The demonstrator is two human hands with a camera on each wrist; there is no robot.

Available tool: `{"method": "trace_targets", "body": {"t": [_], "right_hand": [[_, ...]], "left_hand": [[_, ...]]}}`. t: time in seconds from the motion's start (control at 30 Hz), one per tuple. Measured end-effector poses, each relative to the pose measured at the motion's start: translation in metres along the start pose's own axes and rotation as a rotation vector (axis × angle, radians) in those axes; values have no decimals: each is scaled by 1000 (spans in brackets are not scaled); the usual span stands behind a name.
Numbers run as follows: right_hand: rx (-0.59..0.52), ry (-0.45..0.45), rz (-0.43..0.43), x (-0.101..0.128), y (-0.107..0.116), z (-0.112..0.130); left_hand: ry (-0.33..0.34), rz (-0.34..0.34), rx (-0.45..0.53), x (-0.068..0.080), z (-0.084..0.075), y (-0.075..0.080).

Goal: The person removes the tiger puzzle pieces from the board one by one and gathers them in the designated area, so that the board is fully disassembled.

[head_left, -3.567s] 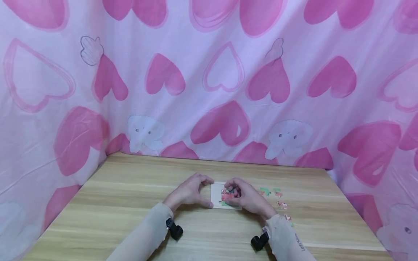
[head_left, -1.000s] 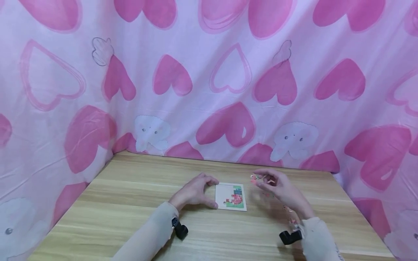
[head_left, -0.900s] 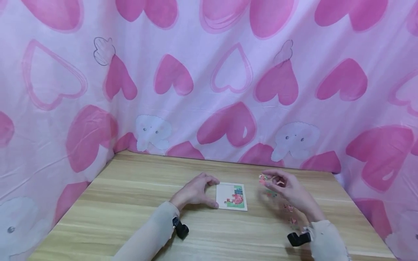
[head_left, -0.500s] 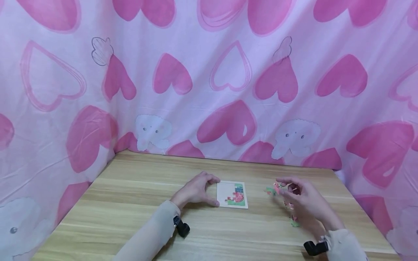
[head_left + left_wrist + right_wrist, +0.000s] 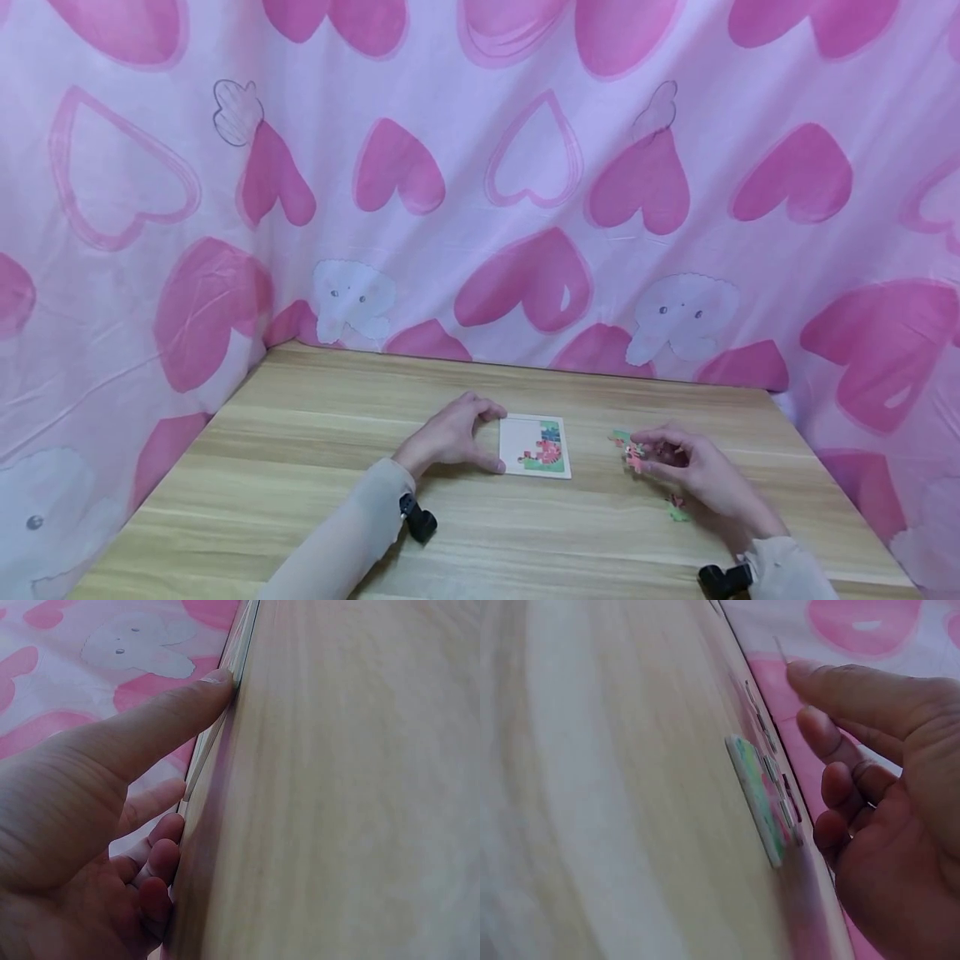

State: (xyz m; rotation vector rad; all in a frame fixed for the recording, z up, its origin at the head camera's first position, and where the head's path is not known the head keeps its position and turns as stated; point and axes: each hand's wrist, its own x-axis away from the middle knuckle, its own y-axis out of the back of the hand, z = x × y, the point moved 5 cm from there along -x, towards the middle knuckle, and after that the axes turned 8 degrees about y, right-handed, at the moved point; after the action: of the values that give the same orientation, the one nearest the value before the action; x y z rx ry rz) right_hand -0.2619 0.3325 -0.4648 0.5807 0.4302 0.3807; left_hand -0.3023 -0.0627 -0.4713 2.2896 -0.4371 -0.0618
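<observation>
A small white jigsaw tray (image 5: 517, 435) lies flat mid-table, with red, green and blue pieces (image 5: 548, 454) joined along its right and near sides. My left hand (image 5: 450, 435) holds the tray by its left side, thumb at the near corner and index finger at the far one. To the right, my right hand (image 5: 708, 468) pinches a pink-red jigsaw piece (image 5: 633, 458) between thumb and index finger. In the right wrist view this piece (image 5: 780, 651) shows as a thin edge above the table, the other fingers curled beneath.
Loose jigsaw pieces lie right of the tray: a green and red one (image 5: 618, 436) beyond the right fingertips, and a green and red one (image 5: 678, 510) nearer the front. A wooden table (image 5: 360, 400) meets a pink heart-patterned curtain (image 5: 517, 275) at its back and sides.
My right hand has moved from over the tray out to the right, then down and nearer among the loose pieces, a piece between its fingers in the recent frames. My left hand has stayed at the tray.
</observation>
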Motion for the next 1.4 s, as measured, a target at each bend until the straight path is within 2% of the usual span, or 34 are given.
{"method": "trace_targets", "body": {"t": [0.17,0.4,0.77,1.0,1.4], "right_hand": [[-43,-35,34,1,-4,-7],[-1,33,36,1,-7,-10],[0,13,51,0,-9,-10],[-4,62,65,0,-9,-7],[-4,13,79,2,-9,-10]], "left_hand": [[5,2,-4,-1,-1,0],[3,8,0,-1,-1,0],[8,10,-1,0,-1,1],[10,8,-3,0,-1,1],[28,9,13,0,0,0]]}}
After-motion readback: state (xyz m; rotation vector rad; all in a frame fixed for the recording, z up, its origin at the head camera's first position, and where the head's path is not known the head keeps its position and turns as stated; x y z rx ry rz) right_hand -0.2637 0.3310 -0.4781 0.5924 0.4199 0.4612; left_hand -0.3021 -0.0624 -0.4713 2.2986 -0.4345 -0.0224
